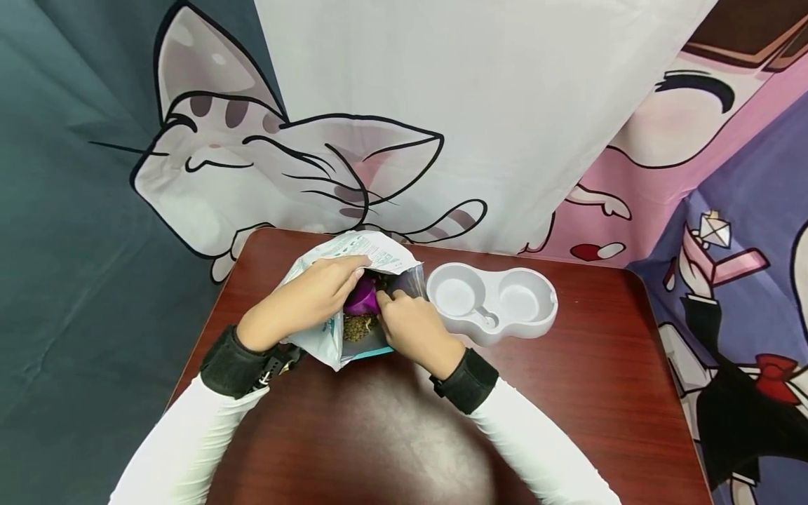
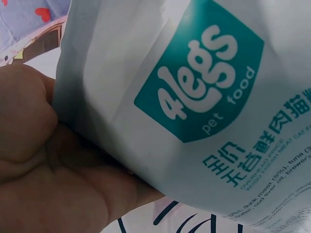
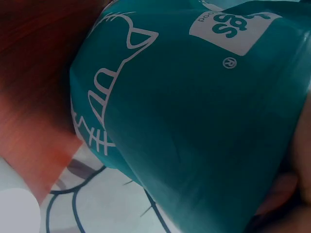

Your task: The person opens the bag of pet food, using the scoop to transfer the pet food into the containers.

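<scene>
An opened white and teal pet food bag [image 1: 323, 345] stands near the table's far edge, its mouth facing the head camera. Brown kibble [image 1: 356, 328] shows inside it, beside a purple scoop [image 1: 361, 299]. My left hand [image 1: 315, 294] grips the bag's left rim; in the left wrist view the bag's printed side [image 2: 116, 73] lies against that hand [image 2: 58, 170]. Reaching into the mouth from the right, my right hand [image 1: 419, 330] holds the scoop, though its fingertips are partly hidden. The bag's teal face [image 3: 184, 116] fills most of the right wrist view.
Just right of the bag sits a light grey double bowl [image 1: 492, 326], close to my right hand. The reddish-brown wooden table [image 1: 606, 365] has a cartoon-printed cloth [image 1: 505, 105] hanging behind it.
</scene>
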`<state>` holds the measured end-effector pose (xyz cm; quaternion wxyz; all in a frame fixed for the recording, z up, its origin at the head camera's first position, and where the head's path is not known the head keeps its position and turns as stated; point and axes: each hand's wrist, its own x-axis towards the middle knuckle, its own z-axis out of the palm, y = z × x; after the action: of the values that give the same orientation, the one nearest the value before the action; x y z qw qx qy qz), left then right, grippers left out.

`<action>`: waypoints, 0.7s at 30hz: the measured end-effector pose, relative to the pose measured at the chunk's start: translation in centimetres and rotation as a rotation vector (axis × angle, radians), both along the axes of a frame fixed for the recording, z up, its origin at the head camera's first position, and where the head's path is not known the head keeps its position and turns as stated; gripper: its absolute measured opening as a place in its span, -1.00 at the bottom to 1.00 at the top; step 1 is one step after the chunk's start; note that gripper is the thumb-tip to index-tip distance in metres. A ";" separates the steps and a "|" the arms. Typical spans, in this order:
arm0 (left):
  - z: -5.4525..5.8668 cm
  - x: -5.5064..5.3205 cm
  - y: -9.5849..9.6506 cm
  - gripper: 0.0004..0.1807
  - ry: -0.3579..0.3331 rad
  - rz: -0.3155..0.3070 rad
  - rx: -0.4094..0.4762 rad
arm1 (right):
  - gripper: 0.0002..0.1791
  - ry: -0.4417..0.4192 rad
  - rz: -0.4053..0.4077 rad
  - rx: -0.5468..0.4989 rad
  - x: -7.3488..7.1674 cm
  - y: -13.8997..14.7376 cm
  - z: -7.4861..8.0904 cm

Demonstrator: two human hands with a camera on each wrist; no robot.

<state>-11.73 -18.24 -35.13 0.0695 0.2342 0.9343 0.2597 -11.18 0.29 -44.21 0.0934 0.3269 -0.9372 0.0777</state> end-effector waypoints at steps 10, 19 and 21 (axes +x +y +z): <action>-0.1 0.0 0.0 -0.60 0.013 0.002 0.010 | -0.64 -0.068 -0.003 -0.017 -0.3 0.1 0.0; -0.1 -0.1 -0.1 -0.60 0.019 -0.007 0.009 | -0.75 -0.060 0.011 -0.025 0.0 1.3 0.4; -0.1 -0.2 -0.2 -0.60 0.018 -0.004 0.008 | -0.76 -0.084 0.002 -0.023 0.2 1.6 0.8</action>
<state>-11.89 -18.44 -35.23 0.0605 0.2389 0.9333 0.2612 -11.00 1.86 -43.39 0.0575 0.3231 -0.9391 0.1021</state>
